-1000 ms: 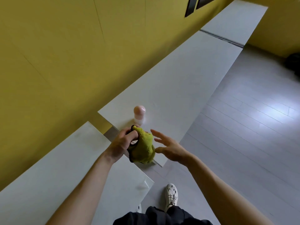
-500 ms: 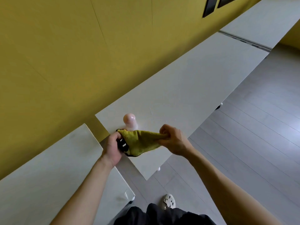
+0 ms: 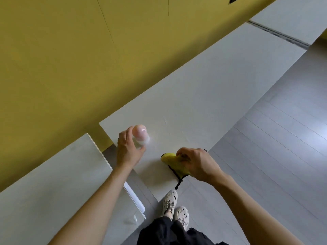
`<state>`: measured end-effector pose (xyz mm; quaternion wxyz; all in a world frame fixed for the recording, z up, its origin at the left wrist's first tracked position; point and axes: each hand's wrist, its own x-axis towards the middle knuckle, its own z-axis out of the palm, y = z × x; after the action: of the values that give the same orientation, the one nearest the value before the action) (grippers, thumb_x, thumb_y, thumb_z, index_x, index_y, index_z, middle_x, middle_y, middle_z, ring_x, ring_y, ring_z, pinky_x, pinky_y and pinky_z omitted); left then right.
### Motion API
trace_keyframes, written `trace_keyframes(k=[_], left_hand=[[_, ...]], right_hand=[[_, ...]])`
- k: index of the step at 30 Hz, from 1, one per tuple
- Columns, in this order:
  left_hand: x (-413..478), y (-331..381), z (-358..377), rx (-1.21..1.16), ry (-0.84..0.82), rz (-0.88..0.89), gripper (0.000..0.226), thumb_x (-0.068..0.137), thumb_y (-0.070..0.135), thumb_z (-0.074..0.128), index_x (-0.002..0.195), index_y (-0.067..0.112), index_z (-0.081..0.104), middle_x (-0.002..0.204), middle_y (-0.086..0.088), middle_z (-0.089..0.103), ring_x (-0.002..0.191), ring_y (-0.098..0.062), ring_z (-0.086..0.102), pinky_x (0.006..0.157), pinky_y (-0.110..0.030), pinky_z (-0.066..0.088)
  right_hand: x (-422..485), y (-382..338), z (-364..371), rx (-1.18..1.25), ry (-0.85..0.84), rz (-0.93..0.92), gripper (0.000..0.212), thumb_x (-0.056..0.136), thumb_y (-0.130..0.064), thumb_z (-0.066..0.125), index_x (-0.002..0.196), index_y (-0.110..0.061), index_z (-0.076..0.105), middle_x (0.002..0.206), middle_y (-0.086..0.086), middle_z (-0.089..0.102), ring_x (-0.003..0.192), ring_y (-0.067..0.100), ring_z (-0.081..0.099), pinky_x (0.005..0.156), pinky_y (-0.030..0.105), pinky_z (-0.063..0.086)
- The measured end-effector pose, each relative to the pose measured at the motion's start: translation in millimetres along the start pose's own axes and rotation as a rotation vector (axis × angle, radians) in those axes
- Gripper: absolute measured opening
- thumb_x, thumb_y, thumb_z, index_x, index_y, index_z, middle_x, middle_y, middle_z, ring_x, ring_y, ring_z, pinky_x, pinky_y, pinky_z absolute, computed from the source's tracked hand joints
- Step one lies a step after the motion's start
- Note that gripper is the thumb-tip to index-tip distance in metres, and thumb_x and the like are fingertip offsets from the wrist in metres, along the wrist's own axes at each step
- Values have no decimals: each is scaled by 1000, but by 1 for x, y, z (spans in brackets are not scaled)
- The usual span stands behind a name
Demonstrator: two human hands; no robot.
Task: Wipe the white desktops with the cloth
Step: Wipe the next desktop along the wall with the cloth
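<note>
A long white desktop (image 3: 203,103) runs along the yellow wall. My right hand (image 3: 196,163) presses a yellow-green cloth (image 3: 170,160) with black trim onto the desktop's near corner, and the trim hangs over the front edge. My left hand (image 3: 129,149) is wrapped around a clear bottle with a pink cap (image 3: 140,134) that stands near the desktop's left end. A second white desktop (image 3: 53,183) lies lower left, apart from the first by a gap.
The yellow wall (image 3: 70,59) borders the desktops on the far side. A third white desktop (image 3: 292,16) continues at the upper right beyond a dark seam. Grey plank floor (image 3: 274,147) lies to the right. My feet in white shoes (image 3: 175,207) stand by the corner.
My left hand let go of the cloth and took hold of the pink-capped bottle. My right hand carried the cloth down onto the desktop's near corner.
</note>
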<state>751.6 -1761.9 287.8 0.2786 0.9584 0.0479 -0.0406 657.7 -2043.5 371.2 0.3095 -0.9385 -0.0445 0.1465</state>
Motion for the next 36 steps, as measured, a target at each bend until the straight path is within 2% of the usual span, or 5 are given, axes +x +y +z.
trace_keyframes(k=[4, 8, 29, 32, 36], left_hand=[[48, 4, 10, 143, -83, 74, 114, 77, 42, 91, 168, 37, 22, 162, -14, 35, 138, -41, 51, 93, -53, 63], [66, 4, 9, 140, -203, 88, 71, 85, 35, 84, 145, 26, 50, 135, -13, 59, 115, -40, 67, 84, -43, 61], [-17, -174, -103, 175, -20, -423, 45, 84, 24, 72, 127, 19, 58, 121, -17, 64, 109, -44, 66, 87, -42, 55], [-17, -179, -99, 302, -54, -407, 87, 77, 40, 84, 152, 17, 46, 150, -23, 49, 139, -47, 50, 110, -54, 46], [-9, -127, -81, 414, -285, 129, 131, 49, 85, 73, 165, 38, 33, 177, 6, 22, 168, -27, 8, 134, -59, 6]], right_hand=[[11, -14, -17, -1, -135, 61, 36, 96, -40, 48, 124, -35, 71, 106, -8, 76, 88, 17, 68, 73, 32, 57], [38, -29, -30, -44, -244, 13, 47, 93, -6, 54, 122, -37, 72, 98, -10, 71, 78, 7, 61, 64, 22, 44], [143, -126, 28, -126, -347, -295, 26, 105, -20, 68, 128, -30, 69, 115, -6, 77, 94, 20, 72, 79, 36, 61], [141, -125, 26, -122, -357, -294, 23, 103, -22, 72, 124, -30, 68, 117, -4, 76, 98, 21, 72, 84, 41, 63], [134, -117, 19, -80, -353, -272, 18, 103, -20, 71, 116, -32, 70, 105, -9, 71, 98, 21, 70, 82, 40, 60]])
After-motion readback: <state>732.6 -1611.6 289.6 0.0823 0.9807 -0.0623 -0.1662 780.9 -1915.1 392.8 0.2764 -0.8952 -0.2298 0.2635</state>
